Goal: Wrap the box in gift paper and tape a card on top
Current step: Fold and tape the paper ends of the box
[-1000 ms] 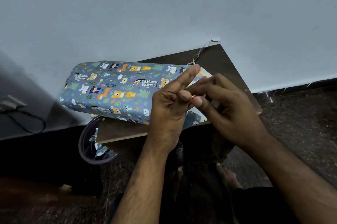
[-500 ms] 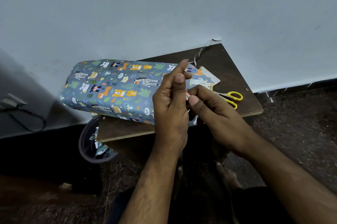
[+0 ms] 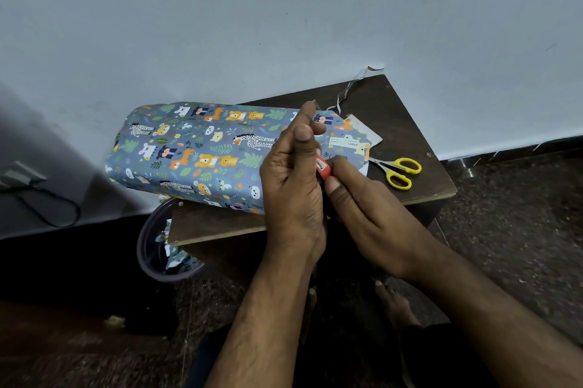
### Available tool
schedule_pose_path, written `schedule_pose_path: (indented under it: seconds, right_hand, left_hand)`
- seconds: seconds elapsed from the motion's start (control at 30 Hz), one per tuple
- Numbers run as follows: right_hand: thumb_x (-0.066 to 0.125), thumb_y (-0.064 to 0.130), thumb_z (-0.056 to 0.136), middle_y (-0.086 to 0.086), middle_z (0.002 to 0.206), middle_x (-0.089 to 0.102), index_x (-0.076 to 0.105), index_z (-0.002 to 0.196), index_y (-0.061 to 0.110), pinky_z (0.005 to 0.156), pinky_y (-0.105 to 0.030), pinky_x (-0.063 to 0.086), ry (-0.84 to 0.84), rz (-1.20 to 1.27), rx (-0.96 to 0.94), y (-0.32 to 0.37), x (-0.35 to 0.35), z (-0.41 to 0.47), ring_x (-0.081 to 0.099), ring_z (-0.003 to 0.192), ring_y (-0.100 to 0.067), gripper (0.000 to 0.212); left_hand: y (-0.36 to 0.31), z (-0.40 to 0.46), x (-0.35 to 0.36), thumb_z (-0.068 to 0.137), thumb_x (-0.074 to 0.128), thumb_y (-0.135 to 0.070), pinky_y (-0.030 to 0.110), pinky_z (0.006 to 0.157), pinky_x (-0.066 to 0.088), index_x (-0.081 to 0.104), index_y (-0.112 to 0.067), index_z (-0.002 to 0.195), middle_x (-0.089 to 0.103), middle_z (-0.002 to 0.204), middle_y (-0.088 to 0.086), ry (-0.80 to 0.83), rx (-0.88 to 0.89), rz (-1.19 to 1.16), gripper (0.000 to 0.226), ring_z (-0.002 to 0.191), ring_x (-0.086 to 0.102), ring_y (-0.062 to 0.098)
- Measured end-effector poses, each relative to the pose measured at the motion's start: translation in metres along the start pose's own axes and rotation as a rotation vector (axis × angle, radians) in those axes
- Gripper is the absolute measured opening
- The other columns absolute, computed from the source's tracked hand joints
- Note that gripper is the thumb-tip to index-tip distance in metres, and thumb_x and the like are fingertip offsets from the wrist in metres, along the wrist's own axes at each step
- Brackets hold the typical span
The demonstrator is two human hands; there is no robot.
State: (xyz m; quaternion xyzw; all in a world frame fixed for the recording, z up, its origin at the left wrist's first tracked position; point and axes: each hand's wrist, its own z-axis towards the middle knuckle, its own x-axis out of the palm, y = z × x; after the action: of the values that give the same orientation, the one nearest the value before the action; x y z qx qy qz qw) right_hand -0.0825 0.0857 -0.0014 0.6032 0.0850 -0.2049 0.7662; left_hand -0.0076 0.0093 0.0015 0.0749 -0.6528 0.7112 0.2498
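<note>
Printed gift paper (image 3: 202,151) smooth, slight sheen; wooden table (image 3: 407,109) dark, matt; scissors (image 3: 398,171) yellow plastic handles.

wrapped box (image 3: 202,154) on table (image 3: 407,109), scissors (image 3: 398,171) right of it, bin (image 3: 161,248) below

Gift paper (image 3: 202,151) showing blue-grey with orange/white animals, green leaves; scissors (image 3: 399,171) yellow-handled; tape roll (image 3: 322,165) red.

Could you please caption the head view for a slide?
Both hands hold a small red tape roll over the animal-print wrapped box.
</note>
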Motion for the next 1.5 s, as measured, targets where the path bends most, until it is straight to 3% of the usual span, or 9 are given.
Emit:
schedule_pose_path:
  seconds: [0.27, 0.4, 0.47, 0.6, 0.77, 0.87, 1.0, 1.33, 1.5]
  right_hand:
    - [0.038, 0.029, 0.106, -0.001, 0.079, 0.056, 0.048, 0.095, 0.007, 0.068, -0.054, 0.042, -0.067, -0.029, -0.022, 0.0003, 0.0054, 0.0023, 0.052, 0.072, -0.024, 0.026]
    - [0.038, 0.023, 0.105, 0.005, 0.073, 0.052, 0.044, 0.088, 0.01, 0.062, -0.046, 0.039, -0.085, -0.01, -0.041, 0.0012, 0.0054, 0.0025, 0.047, 0.067, -0.022, 0.022]
    - [0.038, 0.02, 0.103, 0.004, 0.071, 0.05, 0.043, 0.086, 0.012, 0.061, -0.045, 0.038, -0.098, -0.015, -0.041, 0.0008, 0.0057, 0.0025, 0.046, 0.066, -0.022, 0.02]
    - [0.038, 0.012, 0.095, 0.008, 0.067, 0.048, 0.046, 0.085, 0.013, 0.057, -0.034, 0.035, -0.098, 0.014, -0.002, -0.002, 0.0059, 0.0031, 0.043, 0.061, -0.015, 0.012]
    - [0.042, 0.02, 0.101, -0.008, 0.065, 0.05, 0.051, 0.083, 0.013, 0.057, -0.039, 0.04, -0.047, 0.304, 0.067, -0.0006, 0.0021, 0.0008, 0.048, 0.06, -0.022, 0.021]
    - [0.044, 0.034, 0.107, -0.007, 0.06, 0.054, 0.055, 0.083, 0.019, 0.058, -0.026, 0.04, -0.059, 0.247, 0.041, -0.0004, 0.0033, 0.0044, 0.051, 0.056, -0.015, 0.031]
    - [0.044, 0.035, 0.107, -0.005, 0.061, 0.058, 0.052, 0.086, 0.013, 0.058, -0.027, 0.041, -0.043, 0.144, 0.053, -0.0046, 0.0036, 0.0038, 0.052, 0.055, -0.015, 0.031]
    - [0.04, 0.016, 0.109, -0.005, 0.068, 0.046, 0.044, 0.093, -0.003, 0.056, -0.024, 0.039, 0.007, 0.159, 0.031, -0.0014, 0.0049, 0.0011, 0.042, 0.059, -0.019, 0.025]
    - [0.04, 0.015, 0.107, 0.001, 0.069, 0.043, 0.044, 0.094, -0.005, 0.053, -0.028, 0.038, -0.008, 0.312, 0.08, -0.0014, 0.0061, 0.0018, 0.039, 0.06, -0.016, 0.025]
  left_hand:
    - [-0.0013, -0.0009, 0.0005, 0.095, 0.055, -0.03, 0.015, 0.071, 0.042, 0.073, -0.013, 0.111, 0.064, 0.087, -0.008, 0.008, -0.063, -0.025, 0.029, 0.079, 0.052, 0.002]
    - [-0.005, -0.0015, 0.0019, 0.098, 0.055, -0.025, 0.015, 0.068, 0.042, 0.075, -0.017, 0.103, 0.073, 0.1, 0.0, 0.002, -0.104, -0.036, 0.022, 0.079, 0.055, 0.001]
    - [-0.0067, -0.0019, 0.0028, 0.101, 0.054, -0.023, 0.017, 0.067, 0.04, 0.075, -0.017, 0.104, 0.07, 0.094, -0.005, -0.002, -0.107, -0.03, 0.022, 0.076, 0.053, 0.001]
    - [-0.0093, -0.0037, 0.005, 0.103, 0.052, -0.023, 0.016, 0.049, 0.03, 0.074, -0.017, 0.106, 0.072, 0.094, -0.008, -0.011, -0.117, 0.0, 0.023, 0.058, 0.039, -0.001]
    - [-0.0081, 0.0006, 0.0012, 0.101, 0.053, -0.025, 0.013, 0.06, 0.041, 0.07, -0.007, 0.122, 0.062, 0.08, -0.012, -0.042, -0.118, -0.044, 0.033, 0.07, 0.048, 0.0]
    - [-0.0085, 0.0015, 0.0006, 0.096, 0.055, -0.031, 0.015, 0.064, 0.042, 0.07, -0.005, 0.122, 0.061, 0.081, -0.009, -0.03, -0.101, -0.057, 0.04, 0.073, 0.047, 0.004]
    - [-0.0077, 0.0022, 0.0011, 0.098, 0.054, -0.028, 0.015, 0.066, 0.042, 0.071, -0.005, 0.12, 0.062, 0.079, -0.009, -0.04, -0.117, -0.07, 0.036, 0.072, 0.048, 0.004]
    - [-0.0092, 0.0032, -0.0004, 0.094, 0.058, -0.031, 0.017, 0.073, 0.044, 0.073, -0.009, 0.115, 0.063, 0.081, -0.006, -0.044, -0.145, -0.086, 0.034, 0.077, 0.053, 0.005]
    - [-0.0086, 0.0028, -0.0005, 0.102, 0.054, -0.023, 0.015, 0.063, 0.044, 0.073, -0.009, 0.116, 0.062, 0.078, -0.008, -0.061, -0.165, -0.085, 0.027, 0.072, 0.051, 0.004]
